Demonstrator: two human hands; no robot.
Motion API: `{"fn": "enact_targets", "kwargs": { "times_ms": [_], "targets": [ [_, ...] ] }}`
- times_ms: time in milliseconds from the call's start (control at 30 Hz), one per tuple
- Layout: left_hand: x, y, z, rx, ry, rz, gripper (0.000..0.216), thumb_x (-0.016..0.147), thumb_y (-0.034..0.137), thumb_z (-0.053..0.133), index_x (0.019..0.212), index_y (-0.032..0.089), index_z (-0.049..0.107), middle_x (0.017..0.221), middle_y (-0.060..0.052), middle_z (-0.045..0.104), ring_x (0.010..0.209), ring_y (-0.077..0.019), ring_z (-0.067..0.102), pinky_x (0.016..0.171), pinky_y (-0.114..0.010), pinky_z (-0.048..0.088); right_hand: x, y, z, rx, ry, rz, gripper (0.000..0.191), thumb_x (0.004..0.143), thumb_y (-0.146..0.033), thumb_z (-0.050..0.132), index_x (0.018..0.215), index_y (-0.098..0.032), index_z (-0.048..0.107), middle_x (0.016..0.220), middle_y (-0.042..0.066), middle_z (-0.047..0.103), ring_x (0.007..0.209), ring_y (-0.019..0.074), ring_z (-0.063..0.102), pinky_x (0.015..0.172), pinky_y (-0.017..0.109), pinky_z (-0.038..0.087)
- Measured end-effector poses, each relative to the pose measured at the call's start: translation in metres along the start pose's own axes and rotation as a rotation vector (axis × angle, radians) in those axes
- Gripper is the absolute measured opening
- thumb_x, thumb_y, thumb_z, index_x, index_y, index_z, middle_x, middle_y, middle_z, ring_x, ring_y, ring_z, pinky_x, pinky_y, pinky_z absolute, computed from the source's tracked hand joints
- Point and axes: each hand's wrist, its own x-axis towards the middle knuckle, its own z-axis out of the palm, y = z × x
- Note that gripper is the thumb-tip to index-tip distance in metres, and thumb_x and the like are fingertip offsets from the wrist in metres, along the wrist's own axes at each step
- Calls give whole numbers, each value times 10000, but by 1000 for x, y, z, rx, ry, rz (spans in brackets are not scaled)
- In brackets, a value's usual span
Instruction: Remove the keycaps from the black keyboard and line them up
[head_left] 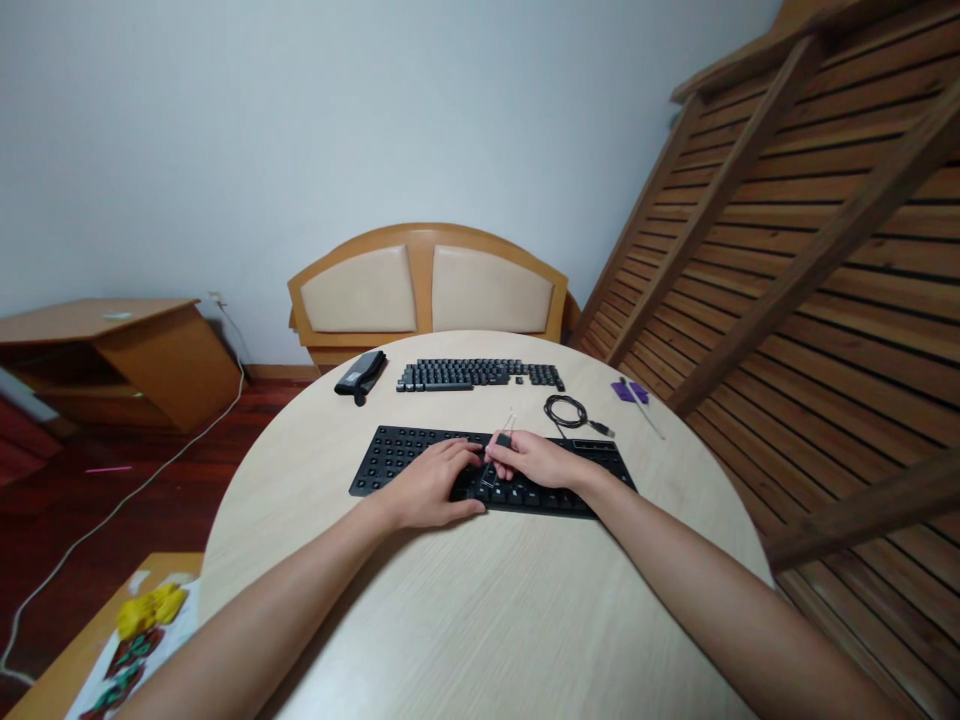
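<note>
A black keyboard base (397, 458) with its keycaps off lies on the round pale wooden table (480, 620). My left hand (435, 488) rests flat on its middle, fingers laid over the switches. My right hand (536, 460) is closed in a pinch on a wire keycap puller (505, 432), which stands over the keyboard with a dark keycap at its lower end. Behind the keyboard, several grey and black keycaps (480, 374) are laid out in rows.
A coiled black USB cable (570, 411) lies right of the keycaps, with a purple tool (630, 391) beyond it. A dark pouch (361, 374) sits at the back left. A padded headboard stands behind the table, a slatted wooden frame leans at right.
</note>
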Motion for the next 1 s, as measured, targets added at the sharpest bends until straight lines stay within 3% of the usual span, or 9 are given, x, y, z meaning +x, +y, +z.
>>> {"fn": "enact_targets", "kwargs": {
  "times_ms": [267,500,767,1000],
  "targets": [
    [-8,-3,15,-39,55,-40,350,833,475,670,1012,196,558,1384,-142,553,1386,-327,387,1134,-533,341,-15,-2,6,-103,137,-45,398,930,-526,517,935,-156,661,692,-11,590,667,137,559,677,254,435],
    [-7,-1,15,-38,46,-42,333,847,472,660,1009,197,562,1408,-163,537,1399,-319,380,1136,-543,333,-24,-10,12,-216,215,-126,350,939,-479,517,899,-173,683,707,3,621,671,155,577,679,267,443],
    [-8,-2,17,-48,64,-30,302,858,433,655,1027,202,560,1382,-145,561,1404,-297,378,1147,-532,322,-26,-19,17,-364,167,-185,339,976,-429,472,848,-193,680,752,11,659,743,167,601,763,280,433],
    [-7,-2,18,-58,75,-40,237,855,385,663,989,205,585,1393,-129,557,1407,-290,373,1154,-522,320,-30,-19,21,-415,174,-171,463,1018,-444,352,768,-195,651,873,38,685,804,173,623,785,279,432]
  ]
}}
